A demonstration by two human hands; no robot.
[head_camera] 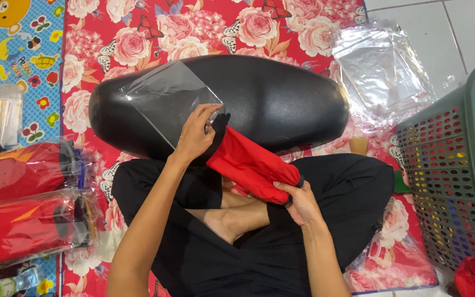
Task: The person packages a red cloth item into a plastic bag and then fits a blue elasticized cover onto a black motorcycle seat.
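My left hand (196, 132) pinches the open edge of a clear plastic bag (163, 99) that lies on a black padded seat (281, 99). My right hand (298, 201) grips the near end of a rolled red cloth item with black trim (251, 165). The far end of the roll points into the bag's mouth beside my left fingers. My crossed legs in black trousers are below the seat.
Bagged red items (26, 201) are stacked at the left. A pile of clear empty bags (380, 71) lies at the upper right. A grey perforated basket (446, 181) with coloured cloth stands at the right, and a floral mat (193, 27) covers the floor.
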